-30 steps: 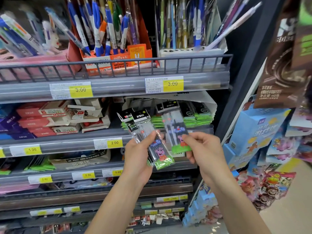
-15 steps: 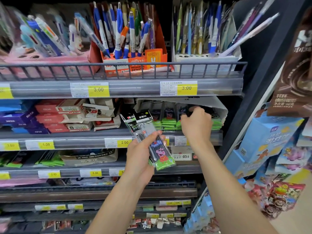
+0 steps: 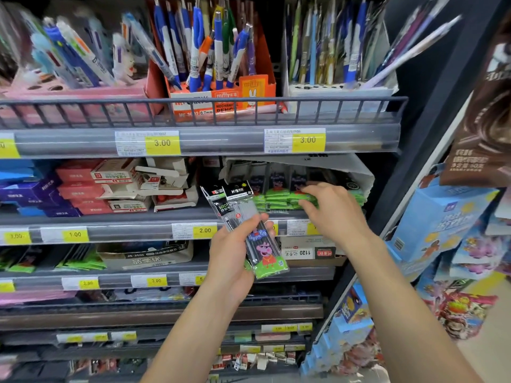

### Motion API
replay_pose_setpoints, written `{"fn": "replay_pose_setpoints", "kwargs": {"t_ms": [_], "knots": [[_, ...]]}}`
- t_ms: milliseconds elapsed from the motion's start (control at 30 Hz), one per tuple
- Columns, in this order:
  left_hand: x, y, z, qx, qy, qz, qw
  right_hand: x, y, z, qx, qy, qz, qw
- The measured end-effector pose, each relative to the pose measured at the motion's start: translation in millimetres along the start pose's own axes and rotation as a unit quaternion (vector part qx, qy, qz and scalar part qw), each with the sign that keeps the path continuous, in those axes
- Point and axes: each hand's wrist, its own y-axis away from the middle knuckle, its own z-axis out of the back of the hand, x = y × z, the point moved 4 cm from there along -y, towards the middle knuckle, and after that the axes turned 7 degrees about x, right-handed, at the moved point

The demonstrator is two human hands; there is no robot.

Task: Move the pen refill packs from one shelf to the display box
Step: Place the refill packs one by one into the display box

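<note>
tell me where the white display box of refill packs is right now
In the head view the white display box sits on the second shelf at the right end, under the right 3.00 price tag, with the right hand touching its green packs.
</note>
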Motion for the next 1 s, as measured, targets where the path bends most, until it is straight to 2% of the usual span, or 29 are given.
{"fn": "replay_pose_setpoints", "kwargs": {"t_ms": [233, 433, 567, 800, 900, 967, 1000], "knots": [[6, 4, -7, -0.006, -0.004, 0.019, 1.000, 1, -6, -3, -0.008, 0.074, -0.001, 0.997], [6, 4, -10, -0.009, -0.001, 0.025, 1.000, -5, 15, -1, -0.092, 0.029, -0.014, 0.995], [9, 3, -12, -0.011, 0.003, 0.041, 0.999, -21, 21, -7, -0.063, 0.052, -0.046, 0.996], [16, 5, -24, 0.018, 0.016, 0.080, 0.996, -28, 18, -13, -0.054, 0.078, -0.045, 0.994], [16, 4, -28, 0.033, 0.013, 0.072, 0.997, -21, 29, -7, -0.104, 0.000, -0.041, 0.994], [14, 4, -30, 0.045, 0.010, 0.070, 0.996, -16, 45, -1, -0.153, -0.116, -0.045, 0.980], [13, 3, -31, 0.050, 0.001, 0.068, 0.996, -13, 54, -1, -0.146, -0.189, -0.050, 0.970]]}}
